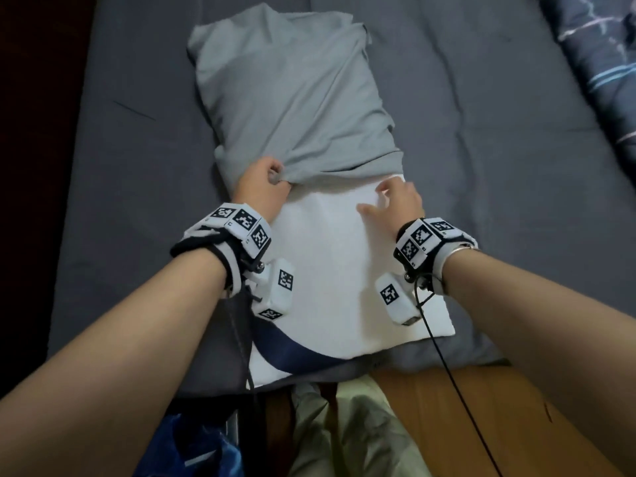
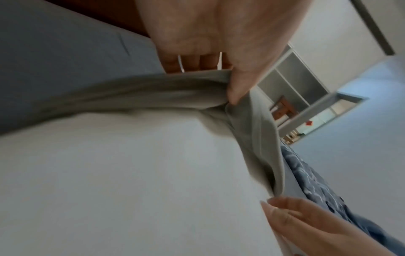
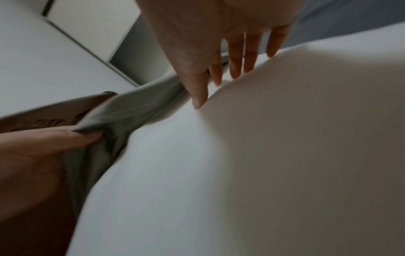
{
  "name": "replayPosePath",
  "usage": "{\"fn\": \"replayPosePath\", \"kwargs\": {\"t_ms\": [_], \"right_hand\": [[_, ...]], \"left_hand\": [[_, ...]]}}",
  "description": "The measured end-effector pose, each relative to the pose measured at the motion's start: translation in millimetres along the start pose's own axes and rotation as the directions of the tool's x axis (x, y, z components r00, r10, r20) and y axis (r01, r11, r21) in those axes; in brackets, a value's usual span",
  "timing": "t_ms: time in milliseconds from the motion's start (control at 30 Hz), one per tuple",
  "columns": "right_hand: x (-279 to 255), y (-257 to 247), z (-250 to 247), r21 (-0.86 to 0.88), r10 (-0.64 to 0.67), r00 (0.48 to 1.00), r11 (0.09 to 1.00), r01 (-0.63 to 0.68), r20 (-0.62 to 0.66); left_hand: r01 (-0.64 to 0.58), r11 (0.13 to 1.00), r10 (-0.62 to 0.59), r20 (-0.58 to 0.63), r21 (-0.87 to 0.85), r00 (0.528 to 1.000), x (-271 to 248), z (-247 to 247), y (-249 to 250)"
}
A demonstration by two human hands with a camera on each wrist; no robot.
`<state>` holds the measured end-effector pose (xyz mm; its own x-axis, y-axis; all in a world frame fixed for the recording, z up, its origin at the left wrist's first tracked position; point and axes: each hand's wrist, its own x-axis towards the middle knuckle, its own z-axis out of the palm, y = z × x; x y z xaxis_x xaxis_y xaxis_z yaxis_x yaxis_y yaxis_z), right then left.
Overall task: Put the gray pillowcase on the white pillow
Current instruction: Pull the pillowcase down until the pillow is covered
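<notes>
The white pillow (image 1: 330,256) lies lengthwise on the bed, its far half inside the gray pillowcase (image 1: 292,98). A dark blue curved band marks the pillow's near left corner. My left hand (image 1: 265,180) pinches the pillowcase's open hem at the pillow's left side; the left wrist view shows thumb and fingers (image 2: 236,83) closed on the gray hem (image 2: 153,93). My right hand (image 1: 392,197) lies with straight fingers on the bare white pillow (image 3: 263,164), just short of the hem on the right. In the right wrist view its fingertips (image 3: 199,100) press into the white fabric.
A dark gray sheet (image 1: 137,166) covers the bed all around the pillow. A blue patterned blanket (image 1: 605,63) is bunched at the far right. The brown wooden bed edge (image 1: 481,407) and my legs are at the near side. A black cable (image 1: 457,383) hangs from my right wrist.
</notes>
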<state>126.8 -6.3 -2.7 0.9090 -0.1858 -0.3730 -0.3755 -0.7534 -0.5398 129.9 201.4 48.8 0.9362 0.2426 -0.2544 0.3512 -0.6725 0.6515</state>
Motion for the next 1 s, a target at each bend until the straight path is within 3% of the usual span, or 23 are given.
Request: {"fn": "replayPosePath", "kwargs": {"t_ms": [67, 167, 200, 300, 367, 467, 633, 700, 833, 1000], "right_hand": [[0.3, 24.0, -9.3, 0.037, 0.154, 0.987, 0.987, -0.156, 0.042], [2.3, 60.2, -14.4, 0.039, 0.308, 0.916, 0.944, -0.328, 0.257], [3.2, 67.5, -12.1, 0.012, 0.312, 0.889, 0.942, -0.335, 0.335], [10.4, 89.1, 3.5, 0.083, 0.151, 0.854, 0.972, -0.22, 0.499], [8.1, 87.8, 10.8, 0.236, 0.025, 0.858, 0.957, -0.169, 0.513], [-3.8, 68.9, 11.4, 0.445, -0.093, 0.914, 0.89, -0.102, 0.394], [-4.2, 56.2, -3.3, 0.45, -0.17, 0.944, 0.893, 0.027, 0.281], [-5.7, 59.2, -6.1, 0.413, -0.153, 0.958, 0.91, 0.042, 0.241], [-10.1, 59.0, -8.7, 0.268, 0.013, 0.993, 0.962, -0.045, 0.121], [8.8, 41.3, -21.2, 0.074, -0.092, 0.994, 0.993, 0.097, -0.064]], "left_hand": [[-0.066, 0.997, 0.065, 0.05, 0.029, 0.997, 1.1, 16.2, 16.4], [-0.198, 0.973, 0.181, 0.141, 0.116, 0.973, 6.6, 40.0, 38.2], [-0.23, 0.961, 0.205, 0.165, 0.154, 0.965, 8.4, 47.1, 45.0], [-0.278, 0.942, 0.226, 0.258, 0.189, 0.939, 14.5, 68.4, 61.2], [-0.298, 0.943, 0.233, 0.347, 0.146, 0.908, 14.2, 79.5, 68.0], [-0.325, 0.94, 0.223, 0.525, 0.108, 0.821, 3.8, 89.1, 81.0], [-0.231, 0.972, 0.189, 0.706, -0.038, 0.682, -10.0, 76.6, 83.2], [-0.231, 0.973, 0.157, 0.737, -0.002, 0.657, -11.5, 71.3, 76.2], [-0.196, 0.98, 0.158, 0.683, -0.023, 0.714, -21.2, 70.7, 70.5], [-0.203, 0.977, 0.211, 0.479, -0.068, 0.852, -31.0, 72.0, 53.0]]}}
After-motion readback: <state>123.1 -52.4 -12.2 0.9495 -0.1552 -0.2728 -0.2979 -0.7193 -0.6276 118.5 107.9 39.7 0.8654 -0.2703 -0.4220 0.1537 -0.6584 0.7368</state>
